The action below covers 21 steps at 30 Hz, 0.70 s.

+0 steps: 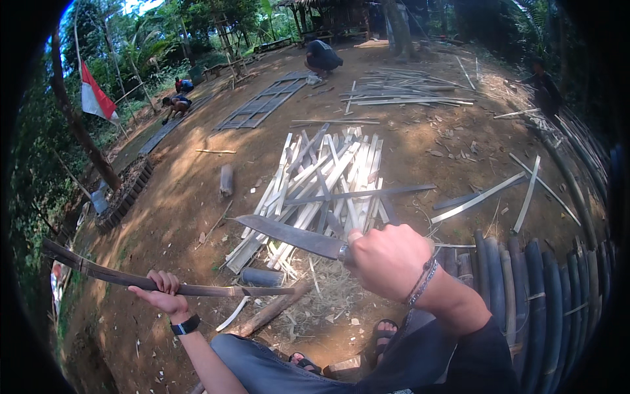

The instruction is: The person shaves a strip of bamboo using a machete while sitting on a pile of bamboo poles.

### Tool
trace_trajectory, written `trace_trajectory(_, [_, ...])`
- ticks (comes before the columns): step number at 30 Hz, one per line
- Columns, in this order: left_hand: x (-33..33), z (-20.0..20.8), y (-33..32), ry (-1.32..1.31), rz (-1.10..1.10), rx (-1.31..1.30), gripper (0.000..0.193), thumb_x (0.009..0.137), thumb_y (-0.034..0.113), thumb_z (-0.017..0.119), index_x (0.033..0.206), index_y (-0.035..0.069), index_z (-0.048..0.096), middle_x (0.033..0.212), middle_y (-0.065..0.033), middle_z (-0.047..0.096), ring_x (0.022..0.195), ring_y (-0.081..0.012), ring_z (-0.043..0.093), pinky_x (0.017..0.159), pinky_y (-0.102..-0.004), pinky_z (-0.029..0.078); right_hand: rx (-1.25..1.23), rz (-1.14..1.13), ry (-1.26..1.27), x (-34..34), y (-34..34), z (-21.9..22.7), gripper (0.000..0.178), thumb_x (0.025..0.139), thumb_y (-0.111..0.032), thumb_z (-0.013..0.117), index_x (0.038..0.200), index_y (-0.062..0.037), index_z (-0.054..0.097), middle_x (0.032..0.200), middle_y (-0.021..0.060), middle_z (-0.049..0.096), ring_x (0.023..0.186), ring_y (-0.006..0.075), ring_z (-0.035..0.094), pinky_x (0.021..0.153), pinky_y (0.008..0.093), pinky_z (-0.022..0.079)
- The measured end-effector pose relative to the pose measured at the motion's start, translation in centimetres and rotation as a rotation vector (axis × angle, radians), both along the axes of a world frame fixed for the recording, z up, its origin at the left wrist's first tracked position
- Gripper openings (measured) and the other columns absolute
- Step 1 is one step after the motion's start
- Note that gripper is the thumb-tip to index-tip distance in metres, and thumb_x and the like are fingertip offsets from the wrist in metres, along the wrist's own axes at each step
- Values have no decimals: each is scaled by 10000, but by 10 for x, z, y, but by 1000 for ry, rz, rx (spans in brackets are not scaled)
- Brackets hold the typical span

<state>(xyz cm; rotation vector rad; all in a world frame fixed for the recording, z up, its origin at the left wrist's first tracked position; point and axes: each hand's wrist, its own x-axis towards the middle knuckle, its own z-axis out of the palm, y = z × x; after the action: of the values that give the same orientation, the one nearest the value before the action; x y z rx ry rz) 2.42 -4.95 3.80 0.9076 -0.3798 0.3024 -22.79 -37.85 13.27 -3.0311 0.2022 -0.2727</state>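
Note:
My left hand (165,299) is wrapped from below around a long, dark split bamboo strip (223,291), its thumb pointing out to the left. The strip runs from the far left to a spot below the machete. In a closed fist, my right hand (390,262) grips a machete (295,240); the handle is mostly hidden by the fingers. Its broad dark blade points left, raised above and apart from the strip. Beyond the blade lies a loose heap of pale split bamboo strips (348,164) on the ground.
Dark bamboo poles (535,289) lie side by side at my right. Near my sandalled feet are a log (272,312), a short bamboo piece (262,277) and shavings. A bamboo panel (262,102) and more strips (407,85) lie farther off. A person (321,56) crouches there; others are around.

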Motion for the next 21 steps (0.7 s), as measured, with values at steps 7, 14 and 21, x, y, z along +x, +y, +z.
trace_trajectory(7, [0, -3, 7, 68, 77, -113, 661, 872, 750, 254, 664, 136, 387, 507, 17, 350, 412, -103, 292, 394, -258, 246, -186, 167, -279, -45, 38, 67, 190, 779, -210, 566, 794, -21, 559, 566, 73, 571, 504, 219, 616, 413, 324, 451])
trace_trajectory(14, [7, -26, 71, -58, 78, -3, 655, 863, 757, 272, 774, 140, 475, 639, 8, 473, 533, -149, 452, 474, -266, 360, 66, 494, -167, -35, 23, 100, 262, 702, -243, 632, 803, -6, 586, 549, 48, 571, 472, 164, 563, 374, 327, 393])
trace_trajectory(21, [-10, -26, 70, -184, -107, 72, 697, 863, 761, 246, 646, 114, 389, 549, -5, 359, 434, -130, 321, 419, -268, 255, 96, 516, -329, 65, 24, 55, 235, 733, -237, 645, 777, -17, 575, 607, 125, 620, 566, 294, 649, 506, 389, 502])
